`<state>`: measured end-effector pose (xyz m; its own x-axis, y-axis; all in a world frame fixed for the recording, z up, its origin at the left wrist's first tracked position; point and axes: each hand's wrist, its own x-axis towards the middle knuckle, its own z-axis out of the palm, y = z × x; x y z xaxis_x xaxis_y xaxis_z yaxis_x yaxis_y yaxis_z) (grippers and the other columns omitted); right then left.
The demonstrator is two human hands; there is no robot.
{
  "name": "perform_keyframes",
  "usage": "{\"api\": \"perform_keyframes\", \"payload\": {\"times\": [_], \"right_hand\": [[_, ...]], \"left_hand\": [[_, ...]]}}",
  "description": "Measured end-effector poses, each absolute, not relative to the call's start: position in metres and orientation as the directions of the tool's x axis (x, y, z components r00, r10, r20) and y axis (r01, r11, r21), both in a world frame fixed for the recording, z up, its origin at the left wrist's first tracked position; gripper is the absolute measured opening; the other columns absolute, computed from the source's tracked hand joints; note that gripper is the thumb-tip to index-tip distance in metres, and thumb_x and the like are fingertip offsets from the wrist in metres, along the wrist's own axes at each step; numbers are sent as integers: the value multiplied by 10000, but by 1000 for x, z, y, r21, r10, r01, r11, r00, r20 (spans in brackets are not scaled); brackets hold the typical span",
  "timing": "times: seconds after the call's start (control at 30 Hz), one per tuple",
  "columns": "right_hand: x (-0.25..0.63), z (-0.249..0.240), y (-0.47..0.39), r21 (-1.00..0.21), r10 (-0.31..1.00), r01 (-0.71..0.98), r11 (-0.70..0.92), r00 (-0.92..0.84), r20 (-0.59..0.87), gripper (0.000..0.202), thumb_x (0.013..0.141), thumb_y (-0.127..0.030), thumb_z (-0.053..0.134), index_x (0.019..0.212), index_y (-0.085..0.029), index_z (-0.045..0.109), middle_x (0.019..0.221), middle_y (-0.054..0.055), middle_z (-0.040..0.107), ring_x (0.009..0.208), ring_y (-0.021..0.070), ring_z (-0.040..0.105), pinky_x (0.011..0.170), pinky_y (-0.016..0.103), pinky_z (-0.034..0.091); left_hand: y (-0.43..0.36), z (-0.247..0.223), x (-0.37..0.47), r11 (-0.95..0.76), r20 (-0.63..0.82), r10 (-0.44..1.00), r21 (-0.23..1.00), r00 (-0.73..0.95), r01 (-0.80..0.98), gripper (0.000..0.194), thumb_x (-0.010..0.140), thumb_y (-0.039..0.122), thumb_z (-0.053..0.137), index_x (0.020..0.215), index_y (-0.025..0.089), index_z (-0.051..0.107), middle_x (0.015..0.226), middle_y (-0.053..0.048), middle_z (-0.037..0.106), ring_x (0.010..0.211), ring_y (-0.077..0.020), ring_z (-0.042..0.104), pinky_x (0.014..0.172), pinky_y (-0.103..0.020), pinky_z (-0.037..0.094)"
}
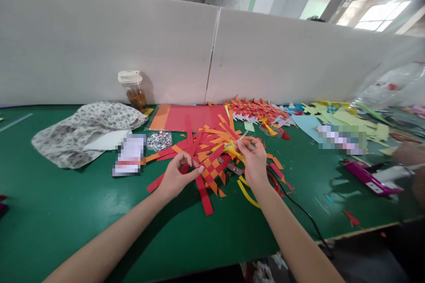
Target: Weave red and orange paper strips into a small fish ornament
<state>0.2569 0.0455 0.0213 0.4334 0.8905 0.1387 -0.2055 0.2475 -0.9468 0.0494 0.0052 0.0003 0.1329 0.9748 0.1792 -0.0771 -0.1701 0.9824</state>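
Note:
My left hand [179, 176] is at the left side of a woven red and orange paper piece [212, 169], thumb stretched out and fingers loosely curved, holding nothing I can see. My right hand [254, 159] pinches a thin clear stick [245, 134], which looks like a glue stick. Just left of these fingers lies a yellow tool [235, 152], apparently a glue gun, partly hidden by the hand and paper. Red and orange paper strips [205, 198] spread around both hands. Scissors with yellow and red handles [248, 193] lie partly beneath my right wrist.
Behind the strips lie a red sheet [199, 117] and finished woven pieces [254, 109]. A patterned cloth [83, 128], lidded cup [133, 90] and bag of small round pieces [159, 141] stand left. Right are a purple glue gun [372, 179], another person's blurred hand and a black cord [308, 216].

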Motion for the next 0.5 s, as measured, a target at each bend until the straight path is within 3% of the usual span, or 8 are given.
{"api": "perform_keyframes", "payload": {"times": [0.17, 0.37, 0.5], "right_hand": [[261, 24, 46, -924, 838, -204, 325, 515, 181, 358, 622, -331, 746, 849, -204, 499, 680, -46, 617, 609, 87, 583, 616, 235, 486], [261, 28, 44, -931, 812, -190, 311, 562, 156, 306, 679, -412, 668, 828, -208, 497, 549, -82, 500, 475, 68, 456, 479, 196, 384], [262, 27, 45, -938, 809, -203, 282, 576, 118, 289, 675, -403, 652, 827, -213, 495, 543, -88, 477, 467, 69, 434, 471, 195, 373]], "left_hand": [[6, 1, 50, -160, 175, 975, 981, 140, -108, 280, 706, 266, 687, 709, 195, 416, 722, 29, 560, 721, -99, 566, 704, -240, 446], [8, 8, 50, -163, 167, 965, 986, 204, -39, 220, 708, 296, 682, 734, 187, 492, 722, 23, 540, 665, -92, 529, 617, -223, 428], [31, 28, 48, -167, 169, 977, 986, 130, -27, 229, 695, 337, 690, 705, 195, 510, 664, 21, 538, 610, -94, 523, 569, -214, 429]]}}
